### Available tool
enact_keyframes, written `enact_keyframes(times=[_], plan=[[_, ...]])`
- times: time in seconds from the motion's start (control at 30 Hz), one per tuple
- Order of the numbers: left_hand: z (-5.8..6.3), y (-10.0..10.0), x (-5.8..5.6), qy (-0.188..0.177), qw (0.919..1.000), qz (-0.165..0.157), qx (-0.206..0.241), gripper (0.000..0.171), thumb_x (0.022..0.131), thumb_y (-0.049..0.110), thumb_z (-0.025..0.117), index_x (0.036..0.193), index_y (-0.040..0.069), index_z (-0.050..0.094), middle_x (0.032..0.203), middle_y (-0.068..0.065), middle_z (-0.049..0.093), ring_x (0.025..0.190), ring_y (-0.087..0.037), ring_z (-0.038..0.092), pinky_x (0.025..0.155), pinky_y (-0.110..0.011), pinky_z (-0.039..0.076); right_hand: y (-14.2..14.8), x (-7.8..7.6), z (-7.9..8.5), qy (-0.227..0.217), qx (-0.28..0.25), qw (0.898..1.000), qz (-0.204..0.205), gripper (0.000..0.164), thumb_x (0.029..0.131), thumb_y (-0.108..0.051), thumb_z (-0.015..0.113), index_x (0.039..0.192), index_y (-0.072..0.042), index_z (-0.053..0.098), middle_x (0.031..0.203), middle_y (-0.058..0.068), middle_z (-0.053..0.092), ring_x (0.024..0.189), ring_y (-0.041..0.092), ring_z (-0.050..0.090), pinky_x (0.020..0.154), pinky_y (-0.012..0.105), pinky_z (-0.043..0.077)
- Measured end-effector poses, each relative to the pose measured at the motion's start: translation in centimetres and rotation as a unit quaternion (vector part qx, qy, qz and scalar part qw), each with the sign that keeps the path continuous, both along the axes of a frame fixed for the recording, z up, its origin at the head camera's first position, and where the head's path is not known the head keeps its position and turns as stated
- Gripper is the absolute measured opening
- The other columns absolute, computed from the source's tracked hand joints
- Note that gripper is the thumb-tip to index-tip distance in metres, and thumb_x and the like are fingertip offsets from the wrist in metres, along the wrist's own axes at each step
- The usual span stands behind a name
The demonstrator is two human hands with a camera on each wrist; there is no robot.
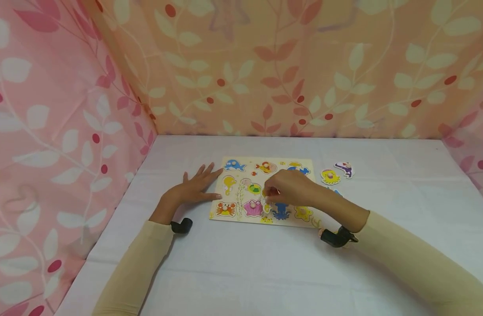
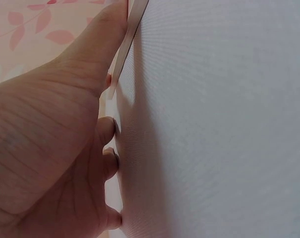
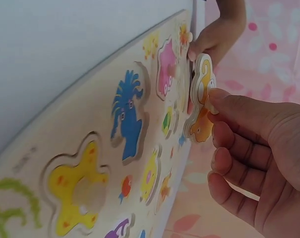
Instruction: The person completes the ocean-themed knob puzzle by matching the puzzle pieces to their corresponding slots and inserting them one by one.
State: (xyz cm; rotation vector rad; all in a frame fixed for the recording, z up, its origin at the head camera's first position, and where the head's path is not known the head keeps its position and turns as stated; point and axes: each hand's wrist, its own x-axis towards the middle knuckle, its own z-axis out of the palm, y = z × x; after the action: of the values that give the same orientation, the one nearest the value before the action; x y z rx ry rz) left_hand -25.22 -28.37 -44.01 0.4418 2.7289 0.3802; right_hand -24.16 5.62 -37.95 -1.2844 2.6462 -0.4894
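My right hand pinches a yellow seahorse puzzle piece by its knob between thumb and fingers. The piece is tilted on edge above the wooden puzzle board. At the board's left side, my left hand lies with fingers spread, its thumb touching the board's edge and other fingertips on the table. Crab, pink shell and starfish pieces sit in their places. A blue octopus picture shows in a recess. My right hand hides part of the board.
Right of the board lie a yellow octopus piece and a purple sea-animal piece. A blue piece is partly hidden behind my right forearm. White cloth covers the table, and patterned curtains stand behind it.
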Motion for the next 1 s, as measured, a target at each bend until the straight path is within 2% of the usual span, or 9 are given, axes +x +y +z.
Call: enact_keyframes(times=[0.33, 0.77, 1.0], plan=[[0.3, -0.1, 0.0, -0.002, 1.0, 0.0, -0.007, 0.097, 0.088, 0.071, 0.06, 0.163, 0.039, 0.009, 0.171, -0.002, -0.007, 0.155, -0.033, -0.012, 0.11, -0.078, -0.009, -4.3, -2.0, 0.4, -0.002, 0.013, 1.0, 0.011, 0.009, 0.088, -0.028, 0.082, 0.089, -0.02, 0.076, 0.071, -0.011, 0.061, 0.072, 0.012, 0.054, 0.066, 0.027, 0.046], [-0.2, -0.4, -0.3, -0.002, 0.9999, -0.005, -0.012, 0.098, 0.085, 0.08, 0.054, 0.162, 0.043, 0.006, 0.171, -0.001, -0.009, 0.155, -0.032, -0.013, 0.109, -0.078, -0.01, -9.0, -4.2, 0.0, 0.008, 0.047, 0.999, 0.023, 0.012, 0.09, -0.028, 0.08, 0.097, -0.019, 0.078, 0.08, -0.009, 0.066, 0.076, 0.011, 0.057, 0.07, 0.026, 0.05], [-0.1, -0.4, -0.2, -0.004, 0.9999, -0.009, 0.005, 0.097, 0.086, 0.078, 0.055, 0.163, 0.042, 0.007, 0.171, -0.001, -0.009, 0.155, -0.032, -0.013, 0.109, -0.078, -0.011, -10.7, -4.8, -0.5, 0.029, 0.044, 0.998, 0.037, 0.01, 0.091, -0.027, 0.079, 0.091, -0.018, 0.076, 0.081, -0.007, 0.065, 0.075, 0.011, 0.057, 0.068, 0.026, 0.049]])
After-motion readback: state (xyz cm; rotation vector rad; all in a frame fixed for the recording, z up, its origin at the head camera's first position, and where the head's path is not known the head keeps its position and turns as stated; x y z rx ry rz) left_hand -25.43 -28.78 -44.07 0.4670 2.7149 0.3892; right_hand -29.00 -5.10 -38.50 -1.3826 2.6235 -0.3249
